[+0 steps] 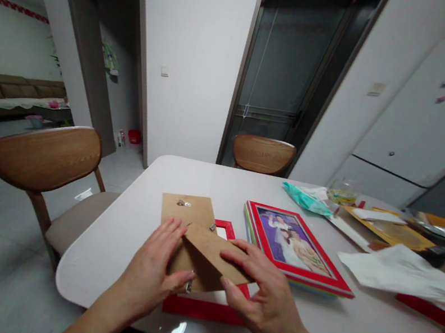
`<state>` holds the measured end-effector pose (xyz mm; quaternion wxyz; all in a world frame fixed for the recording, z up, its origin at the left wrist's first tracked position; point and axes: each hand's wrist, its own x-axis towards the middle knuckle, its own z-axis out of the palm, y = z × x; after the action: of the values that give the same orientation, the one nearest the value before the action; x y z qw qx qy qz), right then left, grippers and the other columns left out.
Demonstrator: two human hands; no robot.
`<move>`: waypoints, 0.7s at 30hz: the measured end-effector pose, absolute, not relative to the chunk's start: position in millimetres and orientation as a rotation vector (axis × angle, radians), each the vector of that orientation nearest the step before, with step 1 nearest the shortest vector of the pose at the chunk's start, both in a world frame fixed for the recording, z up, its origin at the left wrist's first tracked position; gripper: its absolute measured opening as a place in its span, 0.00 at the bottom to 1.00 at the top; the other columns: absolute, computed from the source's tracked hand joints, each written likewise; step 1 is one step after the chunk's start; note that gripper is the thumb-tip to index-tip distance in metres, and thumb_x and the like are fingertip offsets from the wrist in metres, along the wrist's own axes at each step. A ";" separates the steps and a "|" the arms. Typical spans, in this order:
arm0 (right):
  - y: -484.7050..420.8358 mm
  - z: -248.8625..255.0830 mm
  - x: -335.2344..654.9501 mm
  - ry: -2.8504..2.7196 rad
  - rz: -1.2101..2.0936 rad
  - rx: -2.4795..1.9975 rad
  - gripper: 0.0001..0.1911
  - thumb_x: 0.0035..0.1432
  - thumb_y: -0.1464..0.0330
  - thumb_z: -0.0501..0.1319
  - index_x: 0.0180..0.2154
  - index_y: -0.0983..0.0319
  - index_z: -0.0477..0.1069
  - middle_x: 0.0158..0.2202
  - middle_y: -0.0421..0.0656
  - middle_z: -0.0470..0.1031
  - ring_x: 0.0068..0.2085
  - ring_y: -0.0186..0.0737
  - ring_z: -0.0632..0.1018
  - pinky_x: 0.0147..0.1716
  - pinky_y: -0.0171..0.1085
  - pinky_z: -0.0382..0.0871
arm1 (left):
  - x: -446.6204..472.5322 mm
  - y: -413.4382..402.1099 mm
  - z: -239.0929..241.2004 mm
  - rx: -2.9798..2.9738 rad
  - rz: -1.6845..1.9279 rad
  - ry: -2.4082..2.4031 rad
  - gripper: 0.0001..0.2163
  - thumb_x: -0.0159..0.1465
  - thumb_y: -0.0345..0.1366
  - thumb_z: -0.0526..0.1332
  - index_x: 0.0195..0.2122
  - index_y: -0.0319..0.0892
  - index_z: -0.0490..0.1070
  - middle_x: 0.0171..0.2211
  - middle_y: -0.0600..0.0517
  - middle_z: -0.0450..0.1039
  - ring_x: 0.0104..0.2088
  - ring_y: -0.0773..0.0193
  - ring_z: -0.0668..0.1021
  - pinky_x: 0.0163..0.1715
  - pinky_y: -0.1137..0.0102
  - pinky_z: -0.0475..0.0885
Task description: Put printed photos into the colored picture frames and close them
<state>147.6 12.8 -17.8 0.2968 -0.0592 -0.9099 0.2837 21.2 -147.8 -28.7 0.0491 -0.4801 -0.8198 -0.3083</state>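
A red picture frame lies face down on the white table near its front edge. Its brown backing board sits partly askew over it. My left hand rests on the board, thumb pinching at a small metal clip. My right hand grips the board's brown fold-out stand flap, fingers curled over its edge. Both hands touch the backing.
A stack of red frames with a photo on top lies right of my hands. White paper, a green packet, a glass and clutter fill the right side. Wooden chairs stand at left and behind the table.
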 end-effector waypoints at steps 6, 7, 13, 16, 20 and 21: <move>39.8 -51.6 154.7 -2.499 0.760 -0.331 0.14 0.44 0.63 0.56 0.35 0.59 0.71 0.42 0.47 0.70 0.42 0.44 0.71 0.42 0.42 0.65 | 37.7 -118.4 -61.7 -1.622 -1.045 -2.743 0.35 0.44 0.39 0.65 0.53 0.37 0.56 0.57 0.39 0.51 0.57 0.50 0.53 0.55 0.55 0.51; 41.4 -57.5 154.7 -2.518 0.764 -0.346 0.14 0.45 0.63 0.56 0.36 0.59 0.72 0.41 0.47 0.70 0.42 0.44 0.71 0.42 0.42 0.65 | 40.2 -117.7 -66.4 -1.639 -1.039 -2.772 0.36 0.43 0.39 0.66 0.53 0.37 0.56 0.57 0.38 0.51 0.57 0.49 0.53 0.54 0.54 0.51; 43.2 -85.7 156.7 -2.579 0.721 -0.336 0.16 0.46 0.64 0.56 0.39 0.60 0.71 0.44 0.47 0.69 0.44 0.44 0.70 0.44 0.42 0.63 | 40.5 -125.8 -88.7 -1.672 -0.961 -2.791 0.34 0.41 0.35 0.67 0.51 0.38 0.59 0.56 0.39 0.51 0.56 0.49 0.55 0.54 0.53 0.51; 39.5 -96.1 157.4 -2.596 0.648 -0.304 0.17 0.47 0.63 0.56 0.40 0.60 0.70 0.44 0.48 0.68 0.45 0.45 0.69 0.45 0.43 0.62 | 34.7 -130.4 -94.5 -1.710 -0.950 -2.734 0.32 0.43 0.36 0.65 0.51 0.40 0.59 0.57 0.40 0.52 0.57 0.51 0.55 0.54 0.52 0.50; 34.3 -105.3 152.2 -2.582 0.567 -0.301 0.16 0.48 0.64 0.56 0.41 0.60 0.69 0.44 0.48 0.68 0.44 0.45 0.68 0.44 0.45 0.61 | 32.7 -133.0 -92.1 -1.768 -0.909 -2.669 0.24 0.47 0.36 0.63 0.47 0.42 0.63 0.56 0.42 0.54 0.56 0.53 0.56 0.54 0.53 0.49; 33.9 -106.6 150.5 -2.575 0.548 -0.311 0.16 0.48 0.65 0.55 0.41 0.60 0.69 0.43 0.48 0.68 0.44 0.44 0.68 0.44 0.44 0.62 | 33.1 -133.2 -90.7 -1.783 -0.899 -2.657 0.20 0.48 0.35 0.63 0.44 0.43 0.65 0.55 0.42 0.56 0.56 0.54 0.58 0.54 0.53 0.48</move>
<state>150.5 33.9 -106.6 0.2427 -0.1140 -0.9423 0.2005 33.1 -133.2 -90.7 -0.0910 -0.5343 -0.7960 -0.2694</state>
